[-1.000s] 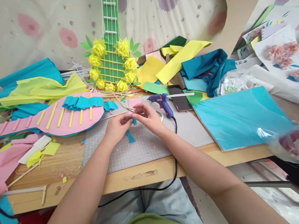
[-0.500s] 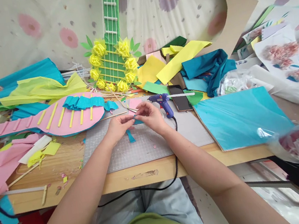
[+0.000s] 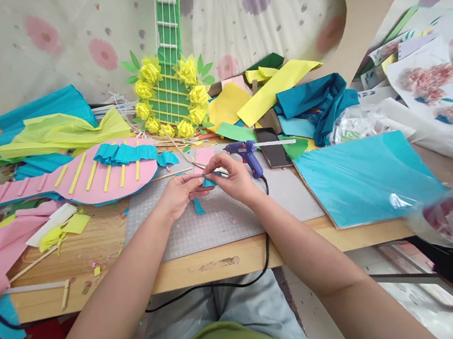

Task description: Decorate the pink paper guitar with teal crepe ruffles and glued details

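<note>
Over the grey cutting mat [image 3: 275, 202], my left hand [image 3: 181, 194] and my right hand [image 3: 232, 179] meet, thumbs and forefingers closed on a strip of blue crepe paper [image 3: 209, 182]. A blue tail [image 3: 198, 206] of paper hangs or lies just below my left fingers; whether it joins the held strip I cannot tell. Behind my right hand sits a purple glue gun [image 3: 251, 159] with a white glue stick in its back. Left of my hands lies a pink guitar-shaped cutout [image 3: 79, 197] with yellow sticks and ruffled blue crepe paper [image 3: 123, 153] across it.
A green paper guitar [image 3: 173, 94] ringed with yellow flowers leans at the back. A phone [image 3: 275, 147] lies beside the glue gun, and a blue sheet [image 3: 367, 178] is at right. The glue gun's black cord [image 3: 268, 243] runs over the table's front edge.
My fingers have shifted slightly on the blue crepe paper, and the held piece looks a little more folded. The blue tail below has moved slightly. The rest stays put.
</note>
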{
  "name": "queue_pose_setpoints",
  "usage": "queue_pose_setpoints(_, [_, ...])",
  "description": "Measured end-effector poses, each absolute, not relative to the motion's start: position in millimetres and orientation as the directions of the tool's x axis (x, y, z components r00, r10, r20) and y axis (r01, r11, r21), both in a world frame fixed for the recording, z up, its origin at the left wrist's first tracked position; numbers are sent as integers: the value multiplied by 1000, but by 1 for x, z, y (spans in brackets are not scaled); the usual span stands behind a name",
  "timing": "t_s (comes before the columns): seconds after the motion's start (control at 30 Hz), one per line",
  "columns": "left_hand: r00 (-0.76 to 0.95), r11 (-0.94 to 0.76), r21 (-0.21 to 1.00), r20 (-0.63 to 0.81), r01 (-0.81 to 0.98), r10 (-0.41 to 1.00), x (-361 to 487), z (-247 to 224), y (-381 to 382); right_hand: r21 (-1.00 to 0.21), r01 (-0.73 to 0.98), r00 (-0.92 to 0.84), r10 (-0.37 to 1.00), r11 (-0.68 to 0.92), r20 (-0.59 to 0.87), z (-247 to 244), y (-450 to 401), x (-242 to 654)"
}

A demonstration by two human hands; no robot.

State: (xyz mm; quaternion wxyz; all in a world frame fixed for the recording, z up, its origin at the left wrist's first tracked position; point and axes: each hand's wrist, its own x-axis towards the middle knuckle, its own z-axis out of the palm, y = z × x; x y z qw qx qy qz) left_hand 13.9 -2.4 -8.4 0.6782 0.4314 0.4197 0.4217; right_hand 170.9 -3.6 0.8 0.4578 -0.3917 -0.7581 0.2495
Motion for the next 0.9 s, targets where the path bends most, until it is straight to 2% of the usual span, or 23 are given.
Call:
queue_pose_setpoints(0.13, [345,379,886,-279,-266,896,11,-6,-1,-525,530,-408,743,666,531,9,-7,175])
queue_pose_setpoints(0.27, [339,447,835,-340,-320,877,11,-3,-1,-458,539,-448,701,707,555,9,-6,175])
queue_pose_setpoints(0.37, [326,445,847,-349,-292,879,12,-2,-1,-513,512,-416,722,689,553,6,-7,173])
queue_pose_setpoints(0.47, [313,390,889,-309,-241,898,11,-2,-2,-649,386,-340,755,656,560,3,-8,172])
queue_pose_setpoints(0.53, [285,306,929,-242,-206,927,11,-2,-3,-741,265,-285,784,617,551,1,-9,171])
queue_pose_setpoints(0.67, [193,32,996,-16,-78,981,12,-5,-2,-863,95,-223,855,497,468,-4,-6,168])
queue_pose_setpoints(0.77, [179,-124,990,111,62,978,12,-11,0,-914,82,-169,910,397,379,-8,-2,164])
queue_pose_setpoints(0.9, [160,-211,968,189,138,969,10,-21,5,-943,151,-82,954,297,288,-13,3,161])
